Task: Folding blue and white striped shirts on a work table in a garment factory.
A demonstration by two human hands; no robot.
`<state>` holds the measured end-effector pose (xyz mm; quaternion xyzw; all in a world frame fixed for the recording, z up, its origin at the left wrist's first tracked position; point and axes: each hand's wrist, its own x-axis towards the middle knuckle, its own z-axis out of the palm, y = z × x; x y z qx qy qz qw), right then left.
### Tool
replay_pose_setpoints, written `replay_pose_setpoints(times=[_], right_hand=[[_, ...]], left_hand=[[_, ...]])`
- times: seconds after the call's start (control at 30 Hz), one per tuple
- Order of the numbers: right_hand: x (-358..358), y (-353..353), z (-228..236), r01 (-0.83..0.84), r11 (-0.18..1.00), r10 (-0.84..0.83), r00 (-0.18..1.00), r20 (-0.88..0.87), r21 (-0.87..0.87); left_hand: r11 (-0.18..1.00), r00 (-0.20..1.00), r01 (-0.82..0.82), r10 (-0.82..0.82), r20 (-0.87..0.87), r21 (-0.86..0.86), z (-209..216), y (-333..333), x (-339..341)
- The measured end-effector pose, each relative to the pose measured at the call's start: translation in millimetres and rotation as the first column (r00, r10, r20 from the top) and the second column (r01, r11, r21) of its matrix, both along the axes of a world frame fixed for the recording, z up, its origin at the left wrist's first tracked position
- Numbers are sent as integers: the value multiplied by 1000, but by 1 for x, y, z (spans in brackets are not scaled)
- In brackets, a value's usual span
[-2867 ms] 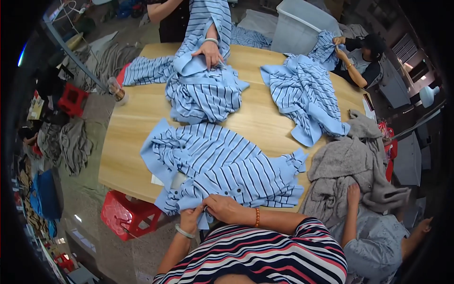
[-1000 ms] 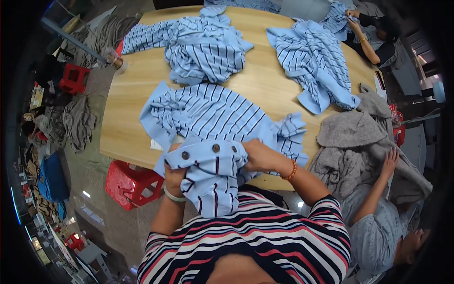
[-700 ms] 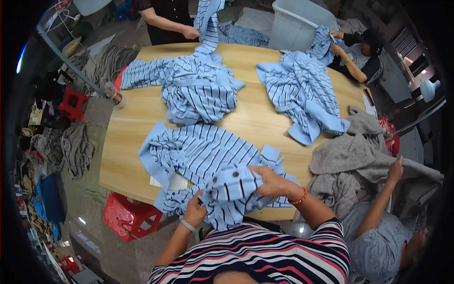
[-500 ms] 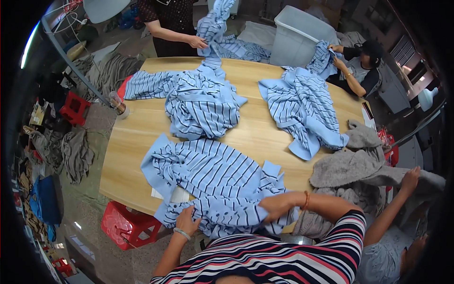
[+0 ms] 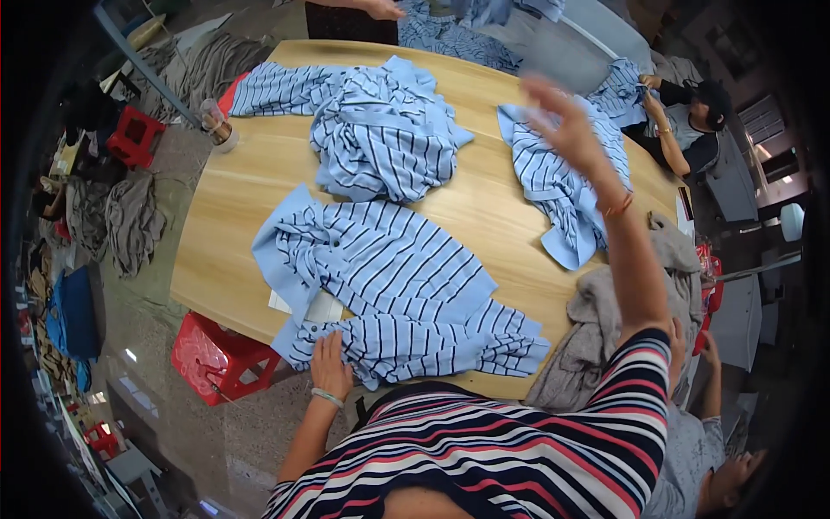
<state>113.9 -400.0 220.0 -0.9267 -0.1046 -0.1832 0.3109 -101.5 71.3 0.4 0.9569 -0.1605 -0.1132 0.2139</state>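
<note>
A light-blue knit cardigan with dark stripes (image 5: 393, 259) is spread over the near part of the table, with small dark buttons along its edge. My left hand (image 5: 331, 368) lies on the cardigan's near left end, its fingers stretched out over the fabric. Off the cloth, my right hand (image 5: 566, 130) is raised on an extended arm, empty, fingers apart and blurred by motion. Behind it in the picture lies another blue striped garment (image 5: 562, 186), partly covered by my hand and forearm. A heap of the same striped knitwear (image 5: 389, 138) rests farther back at the left.
Grey knit garments (image 5: 588, 320) hang over the table's right edge. A red stool (image 5: 216, 359) stands at the near left, and a cup of tools (image 5: 219, 130) at the left edge. One co-worker's hand (image 5: 380, 9) shows across the table; another person (image 5: 666, 121) handles striped cloth beside a pale bin (image 5: 562, 60).
My right hand has let go of the cardigan and swung up and away. The co-worker opposite has released a striped garment, which is now farther right. The whole view has shifted.
</note>
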Motion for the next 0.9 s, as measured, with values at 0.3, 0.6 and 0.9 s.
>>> replay_pose_setpoints(times=[0.3,0.6,0.9], right_hand=[[-198,100,-184,-270,957,281,796,-536,101],[-238,121,-227,-158,987,107,818,-565,-42],[-219,95,-193,20,965,-126,910,-394,-261]], left_hand=[[993,991,-16,0,136,118,-16,13,48],[998,981,3,10,195,-68,-54,18,80],[913,961,198,-110,253,-356,11,19,84]])
